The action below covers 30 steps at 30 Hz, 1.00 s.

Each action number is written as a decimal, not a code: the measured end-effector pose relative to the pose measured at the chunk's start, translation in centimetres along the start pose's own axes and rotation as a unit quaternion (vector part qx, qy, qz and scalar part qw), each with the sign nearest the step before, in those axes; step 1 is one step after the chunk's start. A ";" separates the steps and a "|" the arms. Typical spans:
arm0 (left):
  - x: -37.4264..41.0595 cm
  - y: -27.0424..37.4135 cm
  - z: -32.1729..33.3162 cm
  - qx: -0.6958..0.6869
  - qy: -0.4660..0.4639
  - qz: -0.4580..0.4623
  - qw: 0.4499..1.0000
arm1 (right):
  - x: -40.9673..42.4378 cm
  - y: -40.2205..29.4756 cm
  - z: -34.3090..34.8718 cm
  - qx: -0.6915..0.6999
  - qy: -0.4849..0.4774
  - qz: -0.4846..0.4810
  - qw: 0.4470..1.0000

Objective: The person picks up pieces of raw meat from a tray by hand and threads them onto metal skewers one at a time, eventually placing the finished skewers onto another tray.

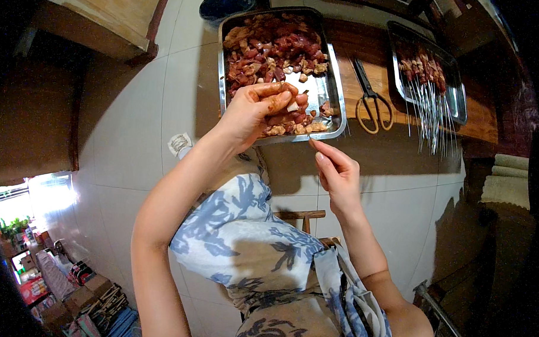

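My left hand (265, 103) is over a metal tray (342, 93) of raw diced meat (273, 48), its thumb and fingers pinched together and stained with reddish marinade. A pale, fatty piece of meat (293, 107) shows at its fingertips. Just off the tray's near edge is my right hand (338, 171). Its thumb and index finger are drawn close and point toward the tray; whether something thin lies between them is too fine to make out. Most of the meat is heaped at the tray's far side, with a smaller pile along the near edge.
Scissors (370, 98) with tan handles lie on the wooden bench (348, 66) right of the tray. Farther right, a second metal tray (459, 101) holds meat on thin metal skewers (431, 116), whose bare ends overhang its near edge. A dark round container (226, 4) stands behind.
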<state>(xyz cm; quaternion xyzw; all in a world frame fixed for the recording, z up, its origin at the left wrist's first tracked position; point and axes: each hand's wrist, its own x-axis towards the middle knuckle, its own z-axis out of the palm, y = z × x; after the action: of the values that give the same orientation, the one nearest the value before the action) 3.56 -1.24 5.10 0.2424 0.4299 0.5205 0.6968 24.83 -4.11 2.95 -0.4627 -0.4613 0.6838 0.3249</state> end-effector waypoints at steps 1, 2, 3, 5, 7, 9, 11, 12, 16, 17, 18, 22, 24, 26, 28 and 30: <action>0.0 0.0 -0.1 0.002 -0.004 -0.004 1.000 | 0.1 0.2 0.0 0.017 -0.004 0.005 1.000; 0.0 0.1 -0.1 0.025 -0.005 -0.004 1.000 | 0.1 0.4 0.0 0.033 -0.009 0.011 0.999; 0.0 0.0 -0.2 0.049 -0.005 -0.005 0.999 | 0.1 0.6 0.0 0.050 -0.013 0.018 0.999; 0.2 0.0 -0.7 0.112 0.022 0.009 0.993 | 0.4 0.5 -0.1 0.065 0.008 0.039 0.997; 0.6 0.3 -2.1 0.193 0.072 0.037 0.978 | 0.6 0.4 -0.6 0.077 0.034 0.049 0.995; 0.9 1.1 -3.9 0.184 0.153 0.046 0.970 | 0.9 0.5 -1.5 0.081 0.056 0.049 0.994; 0.8 1.1 -4.9 0.195 0.210 0.087 0.954 | 1.0 0.8 -2.4 0.073 0.066 0.050 0.994; 0.8 0.9 -5.1 0.239 0.216 0.100 0.941 | 1.0 0.8 -2.8 0.066 0.071 0.051 0.994; 1.5 -0.3 -7.2 0.429 0.225 0.153 0.861 | 0.8 1.1 -3.9 0.051 0.070 0.048 0.995; 1.6 -0.6 -7.9 0.478 0.224 0.165 0.833 | 0.7 1.0 -4.0 0.050 0.065 0.045 0.996; 1.4 -0.4 -7.1 0.532 0.223 0.190 0.795 | 0.7 1.2 -4.2 0.048 0.070 0.045 0.995; 1.4 -0.2 -5.6 0.655 0.190 0.194 0.705 | 0.4 1.4 -4.3 0.041 0.085 0.064 0.994; 1.5 -0.5 -5.4 0.675 0.152 0.209 0.691 | 0.3 1.4 -4.2 0.042 0.086 0.075 0.993; 1.9 -1.1 -5.0 0.725 0.088 0.260 0.632 | 0.2 1.4 -4.1 0.048 0.084 0.079 0.992; 2.2 -2.0 -4.3 0.797 0.050 0.279 0.534 | 0.1 1.5 -4.2 0.052 0.076 0.069 0.993; 2.9 -1.9 -4.0 0.844 0.039 0.184 0.502 | 0.1 1.4 -4.2 0.053 0.072 0.063 0.994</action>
<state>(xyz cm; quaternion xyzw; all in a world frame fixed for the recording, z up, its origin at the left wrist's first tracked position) 1.40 0.42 0.60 0.7687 0.6378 0.0361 0.0327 28.69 -3.15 1.04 -0.5212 -0.3699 0.6913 0.3371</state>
